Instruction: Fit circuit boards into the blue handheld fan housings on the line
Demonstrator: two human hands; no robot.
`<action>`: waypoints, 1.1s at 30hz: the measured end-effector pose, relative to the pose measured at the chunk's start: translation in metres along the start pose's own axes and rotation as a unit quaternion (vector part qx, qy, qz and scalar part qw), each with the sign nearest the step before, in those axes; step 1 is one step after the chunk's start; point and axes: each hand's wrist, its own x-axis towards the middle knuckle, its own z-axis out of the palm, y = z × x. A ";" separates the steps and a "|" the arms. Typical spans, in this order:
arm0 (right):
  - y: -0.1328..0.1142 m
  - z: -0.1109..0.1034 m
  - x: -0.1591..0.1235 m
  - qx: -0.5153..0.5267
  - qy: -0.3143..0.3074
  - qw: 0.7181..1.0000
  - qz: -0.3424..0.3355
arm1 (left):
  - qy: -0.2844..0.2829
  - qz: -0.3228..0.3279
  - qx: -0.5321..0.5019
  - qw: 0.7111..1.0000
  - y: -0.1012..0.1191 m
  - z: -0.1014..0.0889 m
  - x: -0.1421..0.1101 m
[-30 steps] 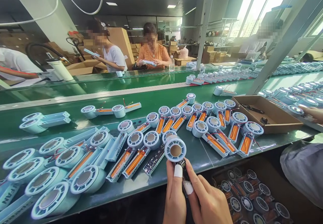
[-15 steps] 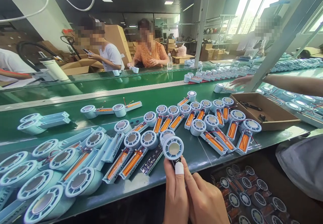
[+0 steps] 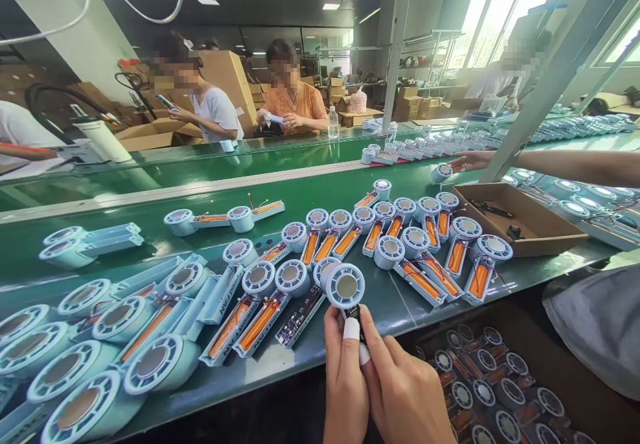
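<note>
Just over the front edge of the bench, both hands hold one light-blue handheld fan (image 3: pixel 346 286), its round head pointing away from me. My left hand (image 3: pixel 346 377) is closed around the handle, with a white cover on one fingertip. Beside it, my right hand (image 3: pixel 405 384) pinches the same handle from the right, also with a white fingertip cover. Between the fingers a dark strip shows, like a circuit board; the lower handle is hidden. Directly behind lies another fan with a dark circuit board (image 3: pixel 300 317) in its handle.
Many open fans with orange batteries (image 3: pixel 479 279) lie across the green bench (image 3: pixel 300 187). A cardboard tray (image 3: pixel 530 247) with dark tools stands at right. Below it, a dark box holds more fans (image 3: pixel 483 392). A co-worker's arm (image 3: pixel 565 161) reaches in from the right; others sit opposite.
My hands keep the fan in nearly the same place, with a slight shift of fingers. The co-worker's hand at right now touches a fan; a person opposite has lifted a fan.
</note>
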 end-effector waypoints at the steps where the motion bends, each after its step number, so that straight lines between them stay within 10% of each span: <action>1: -0.001 -0.003 0.003 -0.003 -0.013 1.000 -0.013 | 0.005 0.003 0.005 1.000 0.000 0.000 0.000; 9: 0.022 -0.025 0.016 0.099 -0.221 0.966 -0.095 | 0.028 0.033 0.033 0.999 -0.003 -0.014 0.009; 16: 0.043 -0.025 0.016 0.310 -0.352 0.881 0.058 | 0.020 -0.043 -0.030 0.998 -0.002 -0.017 0.011; 21: 0.040 -0.005 -0.002 0.537 -0.274 0.783 0.157 | -0.007 -0.055 -0.037 0.998 -0.001 -0.014 0.009; 33: 0.021 0.003 -0.021 0.593 -0.181 0.735 0.275 | 0.021 0.081 0.127 0.988 -0.007 -0.009 0.013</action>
